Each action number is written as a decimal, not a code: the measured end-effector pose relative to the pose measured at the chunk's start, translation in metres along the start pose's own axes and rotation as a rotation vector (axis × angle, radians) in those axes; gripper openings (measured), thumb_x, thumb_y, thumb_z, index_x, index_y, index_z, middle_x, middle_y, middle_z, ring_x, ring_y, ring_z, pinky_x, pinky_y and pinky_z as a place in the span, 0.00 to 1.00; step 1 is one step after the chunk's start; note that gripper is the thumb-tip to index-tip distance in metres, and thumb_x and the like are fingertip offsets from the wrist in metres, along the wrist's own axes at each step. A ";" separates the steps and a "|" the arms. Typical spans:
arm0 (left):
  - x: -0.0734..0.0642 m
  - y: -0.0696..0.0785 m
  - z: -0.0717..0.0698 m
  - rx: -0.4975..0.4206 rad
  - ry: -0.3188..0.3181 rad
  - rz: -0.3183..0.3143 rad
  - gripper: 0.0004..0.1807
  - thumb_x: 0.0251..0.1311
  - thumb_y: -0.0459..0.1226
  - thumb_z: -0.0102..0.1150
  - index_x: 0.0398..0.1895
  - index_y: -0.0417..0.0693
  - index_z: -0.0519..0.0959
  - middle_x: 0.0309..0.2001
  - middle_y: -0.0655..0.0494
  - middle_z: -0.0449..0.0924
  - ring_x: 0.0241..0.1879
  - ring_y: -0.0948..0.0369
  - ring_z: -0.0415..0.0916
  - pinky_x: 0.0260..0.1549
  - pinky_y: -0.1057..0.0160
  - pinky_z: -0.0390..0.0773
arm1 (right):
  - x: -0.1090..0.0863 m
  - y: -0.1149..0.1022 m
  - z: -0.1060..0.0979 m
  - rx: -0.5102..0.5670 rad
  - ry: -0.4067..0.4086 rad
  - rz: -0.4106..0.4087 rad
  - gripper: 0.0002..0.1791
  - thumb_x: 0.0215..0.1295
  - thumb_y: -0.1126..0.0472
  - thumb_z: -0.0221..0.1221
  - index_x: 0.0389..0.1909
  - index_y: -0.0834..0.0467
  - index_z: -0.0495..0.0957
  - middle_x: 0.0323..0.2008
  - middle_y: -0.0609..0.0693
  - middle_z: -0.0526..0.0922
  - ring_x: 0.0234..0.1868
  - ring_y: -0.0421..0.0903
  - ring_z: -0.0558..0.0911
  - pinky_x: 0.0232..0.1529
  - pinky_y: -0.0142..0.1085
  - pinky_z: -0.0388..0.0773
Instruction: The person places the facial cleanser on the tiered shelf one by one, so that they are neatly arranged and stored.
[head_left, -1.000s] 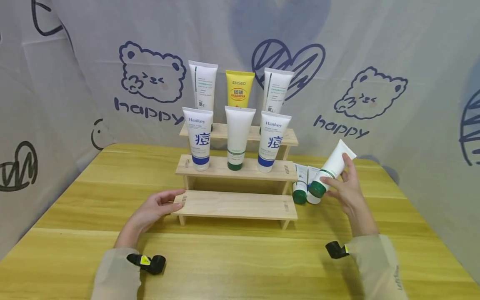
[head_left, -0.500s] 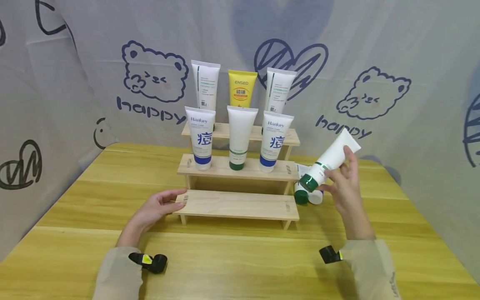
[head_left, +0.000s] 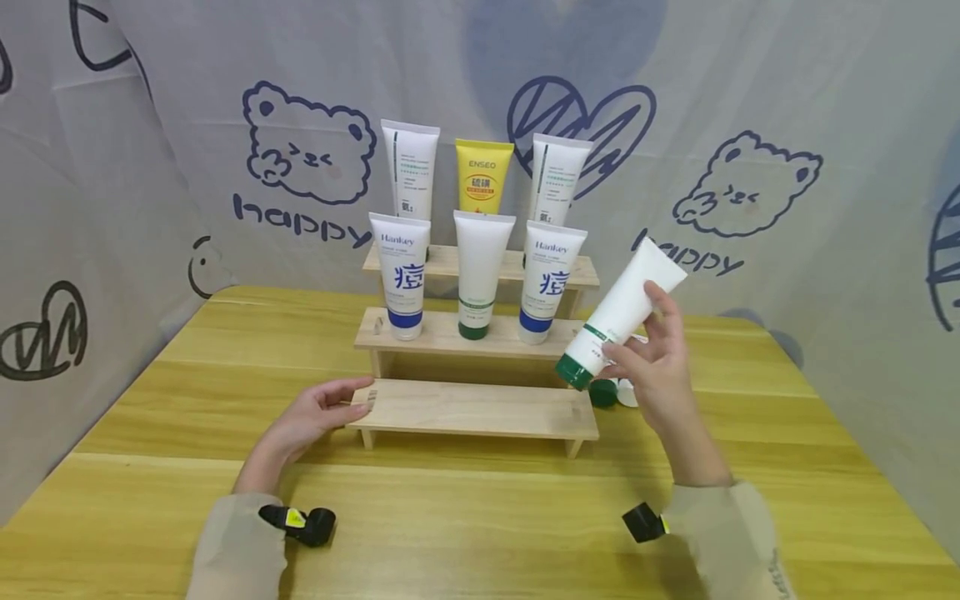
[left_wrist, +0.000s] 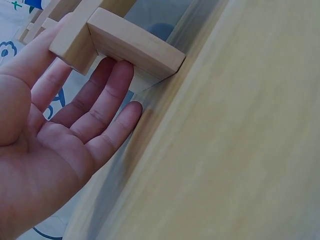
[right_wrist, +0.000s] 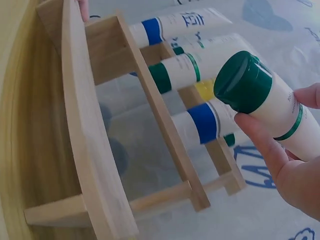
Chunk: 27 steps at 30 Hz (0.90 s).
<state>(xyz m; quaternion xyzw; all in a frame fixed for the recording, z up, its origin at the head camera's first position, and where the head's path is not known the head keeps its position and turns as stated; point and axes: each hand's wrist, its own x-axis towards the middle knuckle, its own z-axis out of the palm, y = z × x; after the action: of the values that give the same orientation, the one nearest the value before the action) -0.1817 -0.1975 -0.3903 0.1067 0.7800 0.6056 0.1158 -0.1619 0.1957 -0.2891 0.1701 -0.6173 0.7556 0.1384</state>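
Note:
A white squeeze tube (head_left: 621,310) with a green cap is pinched in my right hand (head_left: 660,367), tilted cap-down to the left, in the air by the right end of the three-tier wooden stand (head_left: 480,408). In the right wrist view its green cap (right_wrist: 244,82) points toward the stand. My left hand (head_left: 318,417) grips the left end of the lowest tier; in the left wrist view some fingertips (left_wrist: 122,70) touch the wood underneath. On the middle tier stand two blue-banded tubes (head_left: 401,275) around a green-capped tube (head_left: 475,275). The lowest tier's top is bare.
On the top tier a yellow tube (head_left: 483,177) stands between two white tubes (head_left: 412,167). Tubes lying on the wooden table (head_left: 465,533), right of the stand, show a green cap (head_left: 603,392) and are mostly hidden behind my right hand. A printed cloth (head_left: 307,50) hangs behind.
My right hand has carried the green-capped tube left and slightly up, from over the lying tubes to the stand's right end. The left hand stays on the lowest tier.

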 end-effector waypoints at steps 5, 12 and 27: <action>0.000 0.000 0.000 0.001 -0.001 0.000 0.30 0.57 0.40 0.58 0.60 0.36 0.64 0.55 0.39 0.64 0.47 0.53 0.63 0.42 0.64 0.70 | -0.002 0.004 0.014 0.005 -0.054 -0.033 0.43 0.49 0.85 0.47 0.64 0.49 0.51 0.60 0.56 0.55 0.42 0.49 0.75 0.25 0.34 0.76; 0.001 0.000 0.000 -0.001 -0.001 0.000 0.30 0.57 0.41 0.58 0.60 0.37 0.64 0.55 0.39 0.64 0.48 0.53 0.63 0.42 0.64 0.70 | -0.005 0.010 0.032 0.049 -0.105 -0.022 0.43 0.50 0.85 0.46 0.64 0.49 0.51 0.62 0.55 0.55 0.45 0.51 0.75 0.28 0.38 0.77; 0.000 0.001 0.001 -0.007 0.008 -0.011 0.30 0.57 0.40 0.58 0.60 0.36 0.65 0.55 0.40 0.63 0.50 0.50 0.60 0.42 0.63 0.69 | -0.006 0.032 0.082 0.016 -0.197 -0.053 0.41 0.49 0.83 0.54 0.63 0.59 0.50 0.60 0.55 0.57 0.46 0.55 0.73 0.31 0.44 0.77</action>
<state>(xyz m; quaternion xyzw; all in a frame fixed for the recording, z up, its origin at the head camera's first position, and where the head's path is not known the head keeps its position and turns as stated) -0.1818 -0.1964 -0.3898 0.0996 0.7790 0.6080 0.1165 -0.1626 0.1093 -0.3057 0.2610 -0.6171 0.7361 0.0957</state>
